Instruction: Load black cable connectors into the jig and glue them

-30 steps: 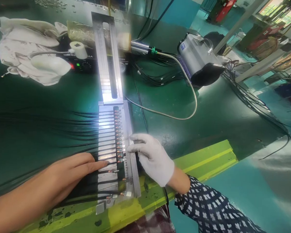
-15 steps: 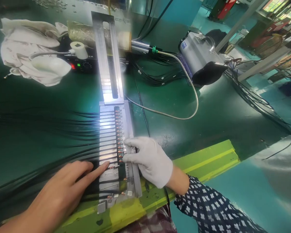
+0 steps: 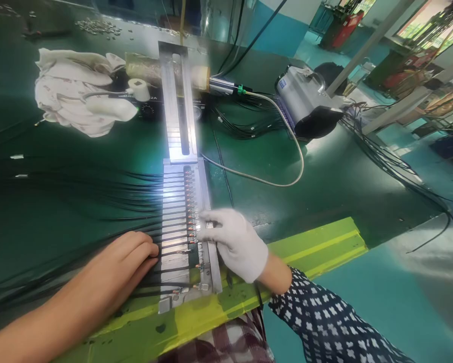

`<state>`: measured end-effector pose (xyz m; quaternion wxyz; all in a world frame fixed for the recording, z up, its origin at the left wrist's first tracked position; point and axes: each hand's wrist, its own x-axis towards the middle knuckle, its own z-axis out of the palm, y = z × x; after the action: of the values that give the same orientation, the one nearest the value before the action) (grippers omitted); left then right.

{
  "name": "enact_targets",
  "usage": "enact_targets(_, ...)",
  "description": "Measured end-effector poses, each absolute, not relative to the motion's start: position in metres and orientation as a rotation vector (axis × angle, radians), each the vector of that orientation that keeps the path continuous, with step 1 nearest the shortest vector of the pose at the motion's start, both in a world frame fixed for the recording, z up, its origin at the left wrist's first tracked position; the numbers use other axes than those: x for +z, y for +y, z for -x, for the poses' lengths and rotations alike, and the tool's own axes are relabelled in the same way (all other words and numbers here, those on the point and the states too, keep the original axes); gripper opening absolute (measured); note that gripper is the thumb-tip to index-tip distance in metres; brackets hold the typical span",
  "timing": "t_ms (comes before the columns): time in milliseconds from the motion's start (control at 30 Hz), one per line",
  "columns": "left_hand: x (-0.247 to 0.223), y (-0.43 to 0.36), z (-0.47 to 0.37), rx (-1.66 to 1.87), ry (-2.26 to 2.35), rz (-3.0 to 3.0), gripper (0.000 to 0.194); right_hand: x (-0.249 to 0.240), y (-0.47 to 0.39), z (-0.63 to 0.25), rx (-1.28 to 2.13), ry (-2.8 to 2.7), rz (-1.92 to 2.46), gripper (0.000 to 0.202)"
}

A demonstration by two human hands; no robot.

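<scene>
A metal fixture lies on the bench, its slotted lid swung up and away from me. Black cables run side by side across it from the left, with small metal terminals in a row along a dark slot. My bare left hand is at the fixture's left edge, fingers curled together on a black cable; the fingertips are partly hidden. In a white glove, my right hand reaches the terminal row from the right. Its thumb and forefinger are apart, their tips beside the terminals at the fixture's right rail.
Yellow-green tape covers the bench's near edge. Behind the fixture are a white cloth, a dark control box and a silver machine. A pale hose loops across the green bench. Loose metal bits lie at the back.
My left hand has drawn back to the fixture's left edge, its pointing forefinger now curled in. My right hand stays by the terminals. The camera view has shifted.
</scene>
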<state>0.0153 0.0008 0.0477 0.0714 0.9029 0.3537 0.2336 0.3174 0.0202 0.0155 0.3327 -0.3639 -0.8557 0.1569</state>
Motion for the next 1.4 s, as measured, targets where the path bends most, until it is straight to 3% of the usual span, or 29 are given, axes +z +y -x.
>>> enact_targets(233, 0.041, -0.01, -0.004, 0.708, 1.079, -2.612, 0.019, 0.019, 0.021, -0.318, 0.441, -2.156, 0.933, 0.045)
enact_targets(900, 0.035, 0.015, 0.0, 0.51, 0.797, -2.683, 0.05, 0.027, 0.025, -0.315, 0.48, -2.169, 0.951, 0.039)
enact_targets(1133, 0.036, 0.018, -0.002, 0.496, 0.781, -2.563, 0.044, 0.027, 0.025, -0.316, 0.486, -2.154, 0.941, 0.039)
enact_targets(1400, 0.037, 0.006, -0.004, 0.544, 0.934, -2.601, 0.05, 0.021, 0.027, -0.317, 0.519, -2.144, 0.917, 0.039)
